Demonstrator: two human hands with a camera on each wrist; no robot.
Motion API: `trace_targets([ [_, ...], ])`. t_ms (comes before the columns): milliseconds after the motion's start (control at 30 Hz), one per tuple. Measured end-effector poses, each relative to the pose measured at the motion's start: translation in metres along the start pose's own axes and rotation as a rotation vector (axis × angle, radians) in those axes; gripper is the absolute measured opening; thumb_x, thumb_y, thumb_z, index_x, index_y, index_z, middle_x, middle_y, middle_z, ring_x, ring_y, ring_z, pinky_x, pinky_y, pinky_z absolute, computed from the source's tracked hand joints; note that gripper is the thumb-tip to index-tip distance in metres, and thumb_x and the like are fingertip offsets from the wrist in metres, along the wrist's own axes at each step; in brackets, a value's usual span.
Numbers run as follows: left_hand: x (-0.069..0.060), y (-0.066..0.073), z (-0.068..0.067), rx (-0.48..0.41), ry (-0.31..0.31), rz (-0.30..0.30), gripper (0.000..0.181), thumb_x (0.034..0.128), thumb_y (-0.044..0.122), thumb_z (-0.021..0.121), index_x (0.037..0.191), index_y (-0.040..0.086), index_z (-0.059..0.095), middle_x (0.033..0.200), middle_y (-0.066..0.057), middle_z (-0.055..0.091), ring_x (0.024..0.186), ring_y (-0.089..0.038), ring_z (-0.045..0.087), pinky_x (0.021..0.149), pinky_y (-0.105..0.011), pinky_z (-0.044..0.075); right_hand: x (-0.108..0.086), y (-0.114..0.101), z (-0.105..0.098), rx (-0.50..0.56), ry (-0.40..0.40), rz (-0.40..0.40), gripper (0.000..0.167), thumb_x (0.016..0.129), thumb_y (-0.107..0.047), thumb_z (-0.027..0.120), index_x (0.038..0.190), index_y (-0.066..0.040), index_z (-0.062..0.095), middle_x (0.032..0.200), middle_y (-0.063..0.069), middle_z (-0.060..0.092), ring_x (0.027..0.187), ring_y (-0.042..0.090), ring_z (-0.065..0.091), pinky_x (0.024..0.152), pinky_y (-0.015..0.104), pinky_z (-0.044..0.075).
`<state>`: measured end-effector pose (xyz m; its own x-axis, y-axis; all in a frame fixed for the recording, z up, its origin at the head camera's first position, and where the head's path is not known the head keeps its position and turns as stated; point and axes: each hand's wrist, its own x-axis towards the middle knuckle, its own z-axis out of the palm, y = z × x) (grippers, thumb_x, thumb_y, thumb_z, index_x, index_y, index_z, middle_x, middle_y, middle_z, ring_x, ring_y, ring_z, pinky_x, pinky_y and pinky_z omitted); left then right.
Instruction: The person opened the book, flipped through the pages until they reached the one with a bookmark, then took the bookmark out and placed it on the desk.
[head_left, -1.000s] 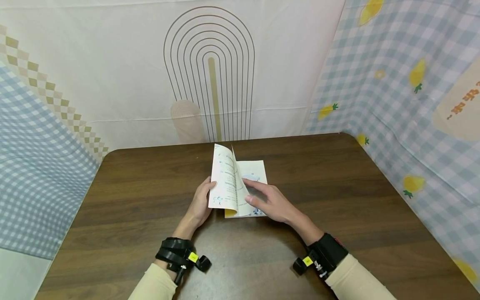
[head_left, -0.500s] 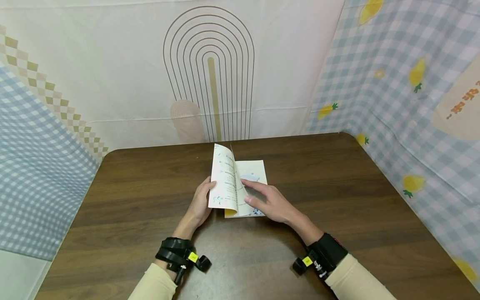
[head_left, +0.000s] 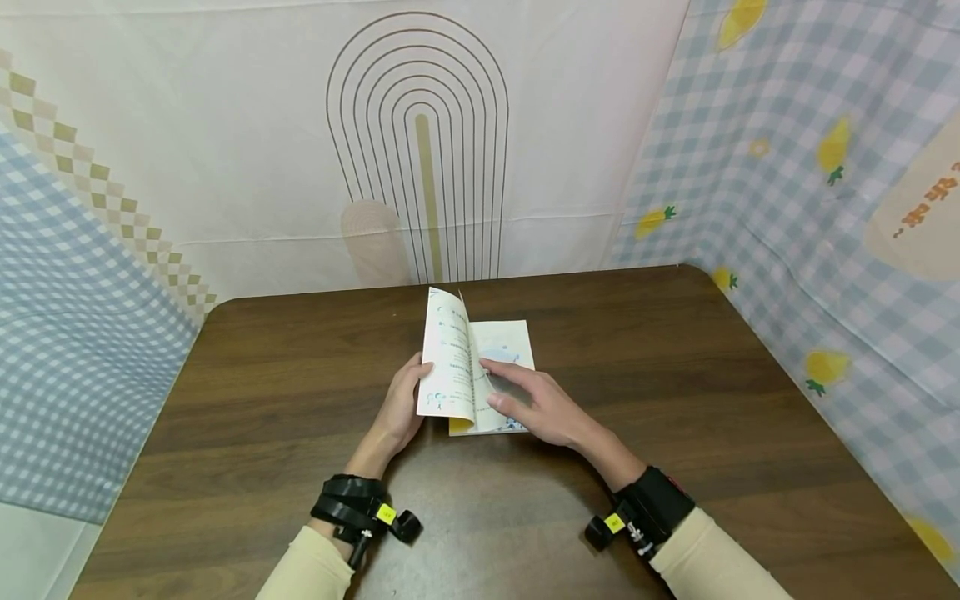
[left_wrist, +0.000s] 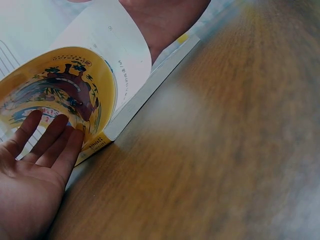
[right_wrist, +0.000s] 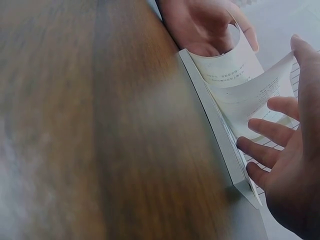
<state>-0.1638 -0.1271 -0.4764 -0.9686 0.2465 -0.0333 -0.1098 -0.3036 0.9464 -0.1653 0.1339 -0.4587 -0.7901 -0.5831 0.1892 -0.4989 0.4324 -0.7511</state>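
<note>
A small book (head_left: 498, 421) lies on the table with its front part lifted and curved leftward. Its yellow illustrated cover (left_wrist: 75, 75) shows in the left wrist view. At the left side, my left hand (head_left: 401, 400) holds the raised cover and pages, thumb over the printed page (head_left: 448, 358) and fingers behind against the cover. A loose page (right_wrist: 260, 95) stands partly raised at the book's middle. My right hand (head_left: 543, 404) is over the right-hand side, its fingers spread and fairly straight, index finger and thumb touching the loose page's edge.
The brown wooden table (head_left: 285, 350) extends around the book. Behind it hangs a white cloth (head_left: 262, 125) with an arch pattern. Blue checked cloths (head_left: 765, 192) flank both sides. Each wrist carries a black strapped camera (head_left: 407, 527).
The loose page has tilted slightly leftward, and my right fingertips have shifted a little left with it. My left hand stays in place on the cover and pages.
</note>
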Motion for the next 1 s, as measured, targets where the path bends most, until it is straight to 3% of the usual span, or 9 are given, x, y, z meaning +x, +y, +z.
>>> trace_targets([
  [367, 0.0004, -0.0004, -0.0003, 0.000, 0.005, -0.005, 0.054, 0.1097, 0.025, 0.037, 0.158, 0.001, 0.040, 0.131, -0.016, 0.064, 0.105, -0.017, 0.068, 0.086, -0.028, 0.055, -0.0006, -0.0009, 0.0005, -0.030, -0.004, -0.022, 0.059, 0.108, -0.045, 0.058, 0.161, -0.022, 0.048, 0.163, 0.000, 0.047, 0.151, 0.022, 0.042, 0.119, 0.054, 0.037],
  [1000, 0.0006, -0.0011, 0.0005, 0.006, 0.007, 0.003, 0.049, 0.1097, 0.022, 0.038, 0.152, -0.001, 0.045, 0.128, -0.016, 0.065, 0.103, -0.018, 0.070, 0.084, -0.029, 0.056, 0.0001, -0.0037, 0.0024, -0.020, -0.017, -0.041, 0.061, 0.107, -0.043, 0.061, 0.162, -0.022, 0.046, 0.164, -0.001, 0.045, 0.151, 0.023, 0.041, 0.118, 0.056, 0.037],
])
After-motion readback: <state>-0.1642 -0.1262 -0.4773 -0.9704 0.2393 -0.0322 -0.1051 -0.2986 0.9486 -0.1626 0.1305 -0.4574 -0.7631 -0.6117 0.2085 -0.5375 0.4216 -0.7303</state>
